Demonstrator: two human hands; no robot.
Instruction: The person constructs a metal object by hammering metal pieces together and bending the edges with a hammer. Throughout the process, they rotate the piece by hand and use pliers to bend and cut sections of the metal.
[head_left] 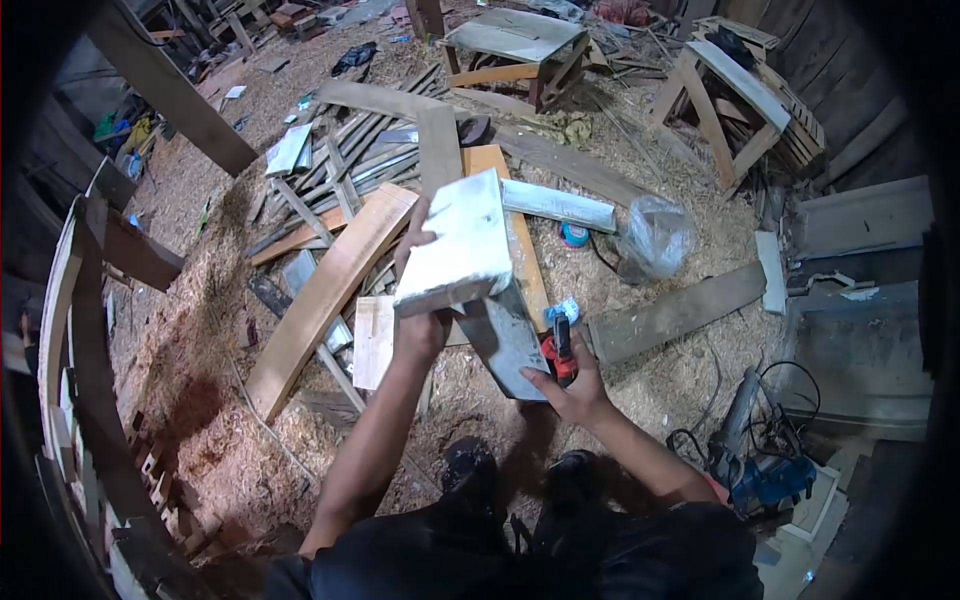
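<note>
Sawdust and wood shavings cover the workshop floor (200, 330), strewn with planks and offcuts. At the middle, the left hand (420, 300) grips a whitish painted board assembly (460, 250) from behind, fingers wrapped round its edge; most of that hand is hidden by the wood. The right hand (572, 385) steadies the lower board at its bottom end, fingers closed around a red and black tool (562, 350) whose type is hard to make out. A clear plastic bag (655, 235) lies near a long plank (675, 312). Dark shoes show below, between the forearms.
</note>
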